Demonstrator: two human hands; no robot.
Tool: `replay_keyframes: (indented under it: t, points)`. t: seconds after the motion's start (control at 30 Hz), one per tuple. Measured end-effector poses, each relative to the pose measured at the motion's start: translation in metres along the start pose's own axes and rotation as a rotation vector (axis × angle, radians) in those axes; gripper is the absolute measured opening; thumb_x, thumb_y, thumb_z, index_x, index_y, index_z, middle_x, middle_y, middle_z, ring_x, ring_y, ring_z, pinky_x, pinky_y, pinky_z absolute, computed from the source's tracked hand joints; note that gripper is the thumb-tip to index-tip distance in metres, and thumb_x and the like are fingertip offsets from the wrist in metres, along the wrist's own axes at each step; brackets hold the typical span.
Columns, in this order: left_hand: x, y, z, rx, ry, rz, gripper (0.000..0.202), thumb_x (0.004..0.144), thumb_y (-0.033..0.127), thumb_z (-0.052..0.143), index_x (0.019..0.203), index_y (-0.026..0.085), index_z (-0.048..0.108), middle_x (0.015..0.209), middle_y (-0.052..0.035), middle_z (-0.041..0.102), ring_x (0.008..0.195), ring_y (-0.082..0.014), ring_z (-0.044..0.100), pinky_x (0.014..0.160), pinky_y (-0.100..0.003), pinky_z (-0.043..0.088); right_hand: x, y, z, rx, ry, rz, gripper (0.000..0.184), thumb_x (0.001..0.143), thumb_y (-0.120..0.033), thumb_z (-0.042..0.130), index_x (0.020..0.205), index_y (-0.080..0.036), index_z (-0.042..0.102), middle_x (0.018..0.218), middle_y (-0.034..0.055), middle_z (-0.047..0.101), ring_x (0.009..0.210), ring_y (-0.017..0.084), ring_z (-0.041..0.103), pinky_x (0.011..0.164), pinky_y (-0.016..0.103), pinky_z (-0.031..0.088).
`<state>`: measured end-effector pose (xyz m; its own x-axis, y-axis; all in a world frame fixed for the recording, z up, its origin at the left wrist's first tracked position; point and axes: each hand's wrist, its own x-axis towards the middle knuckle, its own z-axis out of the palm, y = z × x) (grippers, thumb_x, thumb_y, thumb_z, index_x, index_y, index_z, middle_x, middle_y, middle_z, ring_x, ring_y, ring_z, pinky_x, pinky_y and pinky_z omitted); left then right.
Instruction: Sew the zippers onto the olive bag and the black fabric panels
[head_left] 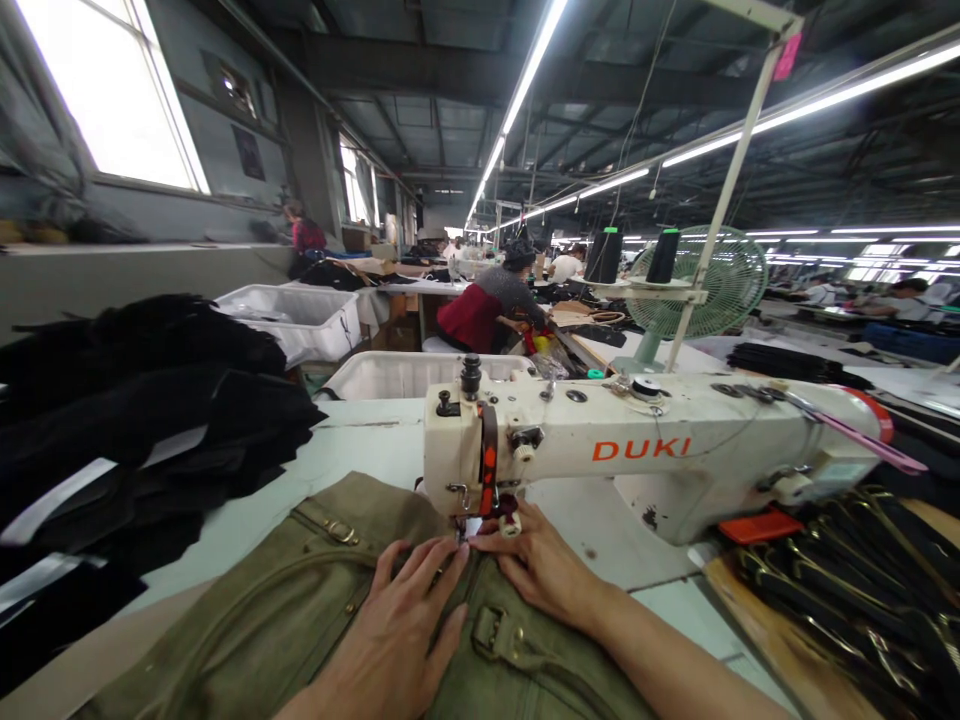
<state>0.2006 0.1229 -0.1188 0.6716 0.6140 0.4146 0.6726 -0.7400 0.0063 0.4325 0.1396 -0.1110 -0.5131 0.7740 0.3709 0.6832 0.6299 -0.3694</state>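
An olive-green canvas bag (300,590) with metal buckles and handle straps lies under the needle end of a white sewing machine (555,440). My left hand (405,620) rests on the bag with its fingers apart, their tips just short of the presser foot (461,530). From the right, my right hand (540,565) presses on the fabric, fingers stretched towards the foot and partly behind the machine's head. Close to its wrist is a strap with a buckle (491,632). The stitching point itself is mostly hidden by my fingertips.
Dark fabric pieces (150,400) are piled at left. White bins (292,320) stand behind the table. Black straps with metal hardware (847,590) lie at right. Thread cones (604,257) and a green fan (720,285) rise behind the machine. A co-worker (487,305) bends over farther back.
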Motion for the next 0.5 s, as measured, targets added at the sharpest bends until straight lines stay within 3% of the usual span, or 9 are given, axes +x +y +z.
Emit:
replay_keyframes:
  t: [0.2, 0.3, 0.5]
  points:
    - [0.001, -0.009, -0.008, -0.097, -0.056, 0.029, 0.05, 0.095, 0.024, 0.054, 0.145, 0.024, 0.047, 0.136, -0.0077, 0.059, 0.123, -0.0288, 0.056, 0.107, -0.051, 0.041, 0.001, 0.001, -0.008, 0.056, -0.045, 0.001, 0.038, 0.093, -0.015, 0.053, 0.125, -0.03, 0.067, 0.114, 0.007, 0.064, 0.113, 0.024, 0.054, 0.1, 0.041, 0.045]
    - [0.005, -0.025, -0.015, -0.159, -0.085, 0.092, 0.056, 0.096, 0.022, 0.054, 0.15, 0.029, 0.039, 0.14, -0.0057, 0.057, 0.127, -0.027, 0.054, 0.112, -0.049, 0.037, -0.002, -0.009, -0.007, 0.064, -0.031, 0.043, 0.037, 0.092, -0.015, 0.055, 0.124, -0.029, 0.067, 0.114, 0.0064, 0.064, 0.11, 0.024, 0.054, 0.1, 0.04, 0.046]
    - [0.03, -0.078, -0.036, -0.203, -0.365, 0.421, 0.061, 0.095, 0.022, 0.054, 0.15, 0.039, 0.035, 0.149, -0.0002, 0.05, 0.135, -0.0245, 0.047, 0.119, -0.046, 0.026, -0.009, -0.041, 0.001, -0.116, -0.036, 0.104, 0.038, 0.095, -0.018, 0.053, 0.133, -0.018, 0.058, 0.124, 0.0119, 0.061, 0.112, 0.029, 0.05, 0.098, 0.044, 0.046]
